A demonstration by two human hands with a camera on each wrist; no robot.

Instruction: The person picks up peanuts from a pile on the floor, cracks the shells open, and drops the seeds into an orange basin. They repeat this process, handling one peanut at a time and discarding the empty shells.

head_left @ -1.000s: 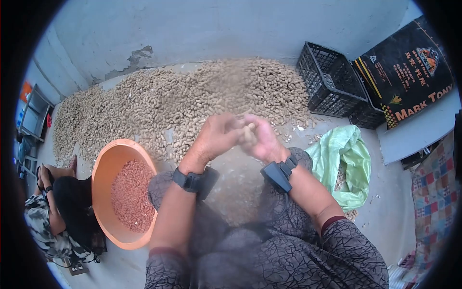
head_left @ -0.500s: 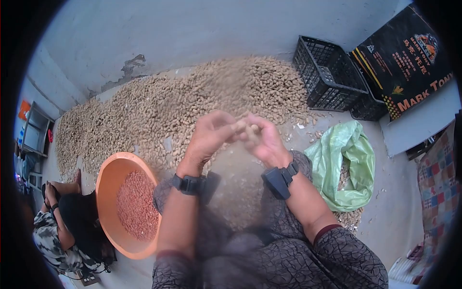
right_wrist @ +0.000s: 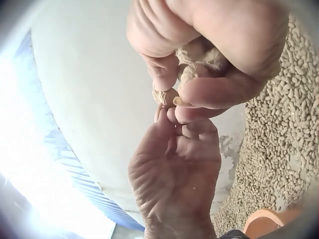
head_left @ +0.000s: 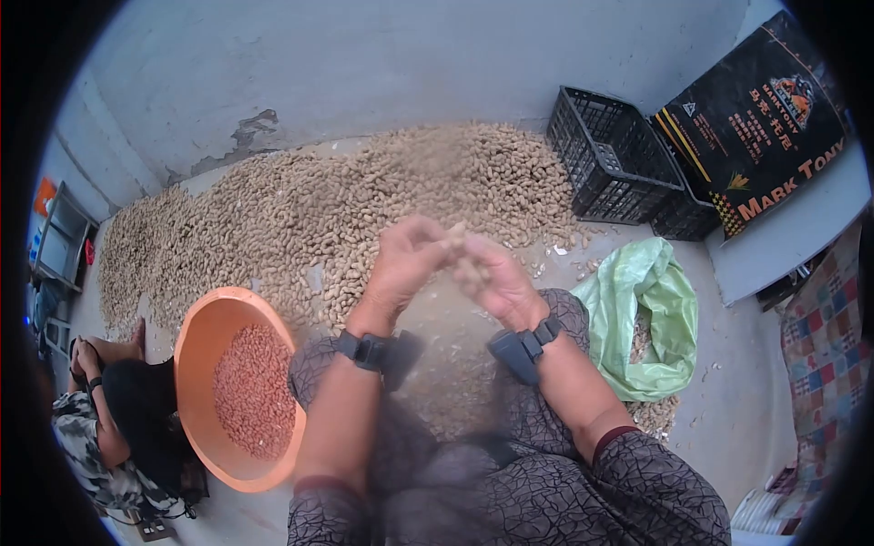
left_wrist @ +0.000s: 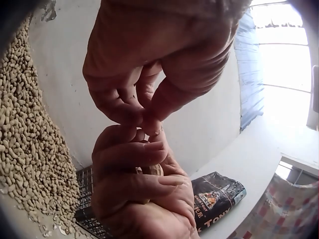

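Note:
Both hands meet in front of my chest over my lap. My right hand (head_left: 480, 262) cups a few unshelled peanuts (right_wrist: 199, 62) in its curled fingers and pinches one peanut (right_wrist: 166, 95) at its fingertips. My left hand (head_left: 426, 247) pinches that same peanut (head_left: 456, 237) from the other side with thumb and fingers (left_wrist: 143, 115). In the left wrist view the right hand (left_wrist: 142, 186) lies below the left hand, with a peanut shell (left_wrist: 152, 171) showing between its fingers. Each wrist carries a black camera band.
A wide pile of unshelled peanuts (head_left: 309, 205) covers the floor ahead along the wall. An orange basin (head_left: 196, 337) of red kernels stands at my left knee, with another person (head_left: 100, 409) crouched beside it. To my right are a green bag (head_left: 651, 305), black crates (head_left: 610, 155) and a black sack (head_left: 774, 109).
The hands stay joined on the peanut, with only small finger movements. The view has shifted slightly.

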